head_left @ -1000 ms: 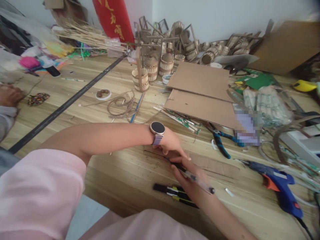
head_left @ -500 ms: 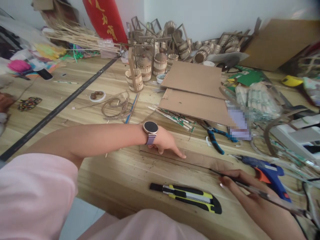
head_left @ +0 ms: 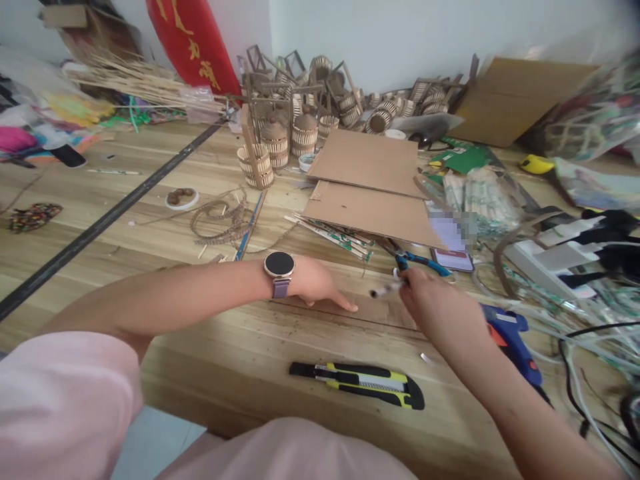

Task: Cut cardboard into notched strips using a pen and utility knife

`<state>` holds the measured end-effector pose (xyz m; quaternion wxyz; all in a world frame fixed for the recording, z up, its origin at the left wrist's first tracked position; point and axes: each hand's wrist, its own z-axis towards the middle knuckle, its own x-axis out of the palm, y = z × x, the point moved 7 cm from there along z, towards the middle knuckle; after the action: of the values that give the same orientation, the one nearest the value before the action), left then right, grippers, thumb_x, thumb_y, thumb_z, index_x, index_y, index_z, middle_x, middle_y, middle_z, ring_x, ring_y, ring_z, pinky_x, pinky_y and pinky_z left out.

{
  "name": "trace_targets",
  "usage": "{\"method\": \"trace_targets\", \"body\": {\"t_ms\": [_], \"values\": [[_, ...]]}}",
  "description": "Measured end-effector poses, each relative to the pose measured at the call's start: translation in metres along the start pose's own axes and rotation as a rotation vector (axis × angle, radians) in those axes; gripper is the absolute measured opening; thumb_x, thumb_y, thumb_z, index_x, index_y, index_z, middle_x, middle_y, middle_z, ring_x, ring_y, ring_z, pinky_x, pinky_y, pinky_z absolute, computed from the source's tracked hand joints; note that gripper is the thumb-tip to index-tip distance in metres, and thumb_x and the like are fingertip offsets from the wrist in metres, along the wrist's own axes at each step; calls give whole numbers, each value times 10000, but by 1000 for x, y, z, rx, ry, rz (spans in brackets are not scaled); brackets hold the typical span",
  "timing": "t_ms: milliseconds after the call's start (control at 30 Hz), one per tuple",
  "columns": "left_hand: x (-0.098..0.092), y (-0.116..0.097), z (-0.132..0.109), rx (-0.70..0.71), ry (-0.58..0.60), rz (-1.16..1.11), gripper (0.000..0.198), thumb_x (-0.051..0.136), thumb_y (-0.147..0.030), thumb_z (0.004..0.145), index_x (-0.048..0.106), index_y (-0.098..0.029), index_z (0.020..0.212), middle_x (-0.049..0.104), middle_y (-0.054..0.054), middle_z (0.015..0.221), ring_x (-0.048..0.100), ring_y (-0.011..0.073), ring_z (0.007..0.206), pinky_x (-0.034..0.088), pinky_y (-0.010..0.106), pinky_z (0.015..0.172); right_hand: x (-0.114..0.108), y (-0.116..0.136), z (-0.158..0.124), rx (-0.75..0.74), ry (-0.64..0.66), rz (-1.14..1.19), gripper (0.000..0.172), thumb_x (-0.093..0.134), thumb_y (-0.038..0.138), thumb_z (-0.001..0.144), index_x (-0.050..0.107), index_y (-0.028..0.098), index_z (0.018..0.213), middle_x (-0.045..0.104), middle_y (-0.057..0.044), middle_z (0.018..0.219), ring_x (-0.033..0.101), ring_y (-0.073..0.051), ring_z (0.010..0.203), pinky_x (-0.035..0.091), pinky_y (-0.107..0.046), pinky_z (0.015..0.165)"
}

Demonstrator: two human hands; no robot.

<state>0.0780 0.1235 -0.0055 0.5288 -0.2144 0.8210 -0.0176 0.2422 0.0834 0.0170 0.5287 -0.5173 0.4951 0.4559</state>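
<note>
A brown cardboard strip (head_left: pixel 370 311) lies flat on the wooden table. My left hand (head_left: pixel 320 283), with a watch at the wrist, rests on the strip, its index finger stretched out along it and the other fingers partly hidden below. Over the strip's right end, my right hand (head_left: pixel 440 307) is closed around a slim pen-like tool (head_left: pixel 386 289), whose end sticks out to the left; its kind is blurred. Nearer to me lies a yellow and black utility knife (head_left: pixel 365 383).
Blue-handled pliers (head_left: pixel 425 263) and a blue glue gun (head_left: pixel 515 340) lie right, near white power strips (head_left: pixel 545 260) and cables. Cardboard sheets (head_left: pixel 365 160) sit farther back, before many small woven baskets (head_left: pixel 257 167). A long dark bar (head_left: pixel 125 200) crosses the left side.
My right hand has lifted the tool off the strip's near edge and moved up and left, turning the tool. My left hand stays on the strip; the view has shifted slightly.
</note>
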Motion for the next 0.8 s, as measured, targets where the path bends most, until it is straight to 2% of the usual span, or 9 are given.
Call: {"method": "trace_targets", "body": {"t_ms": [100,200,267,367,533,633,733,800], "values": [[-4,-4,-9,11,-88,54,775,684,7,741,591,-481,1336,640,-79,620,486,134,504,280,240,496,8,23,32,-17,39,2,187,490,182,926,670,135,952,753,-166,806,732,-273,737,464,-313,587],[0,-8,-16,15,-139,131,624,674,-106,852,573,-422,1381,710,-5,822,598,164,645,317,252,517,10,22,44,-28,12,51,265,493,272,953,641,134,1124,766,-142,853,733,-261,779,470,-303,600],[2,-9,-19,0,-214,181,512,684,-200,890,601,-370,1366,704,52,943,642,196,766,376,257,564,11,8,40,-8,-9,75,311,455,310,974,618,152,1186,772,-121,886,731,-260,799,475,-309,606],[3,-14,-20,-8,-319,216,415,681,-272,906,641,-292,1319,671,100,1033,646,240,901,459,293,674,18,-16,24,-22,-34,180,282,444,344,965,665,197,1060,775,-83,886,724,-250,770,483,-320,617],[9,-21,-14,-17,-339,210,306,632,-291,915,683,-192,1200,665,113,993,635,250,862,480,327,677,23,-33,-12,-151,-87,413,261,468,367,925,686,225,922,771,-61,855,716,-223,716,511,-327,633],[10,-20,-11,-41,-370,204,247,637,-261,896,695,-169,1117,669,115,1009,627,247,870,480,329,689,0,-25,-29,-231,-150,476,273,469,388,942,688,227,921,760,-72,854,718,-234,758,537,-349,681],[11,-13,-8,-93,-364,210,207,608,-251,916,686,-149,1078,663,117,1040,613,259,930,484,342,728,-48,-1,-47,-355,-241,527,253,468,364,971,698,260,965,746,-58,841,708,-223,758,543,-357,711],[9,-7,-10,-170,-384,245,198,560,-208,940,669,-137,1090,650,126,1057,596,273,977,482,351,749,-81,23,-64,-453,-298,570,247,460,330,982,705,297,980,730,-51,810,690,-208,729,529,-341,663]]}}
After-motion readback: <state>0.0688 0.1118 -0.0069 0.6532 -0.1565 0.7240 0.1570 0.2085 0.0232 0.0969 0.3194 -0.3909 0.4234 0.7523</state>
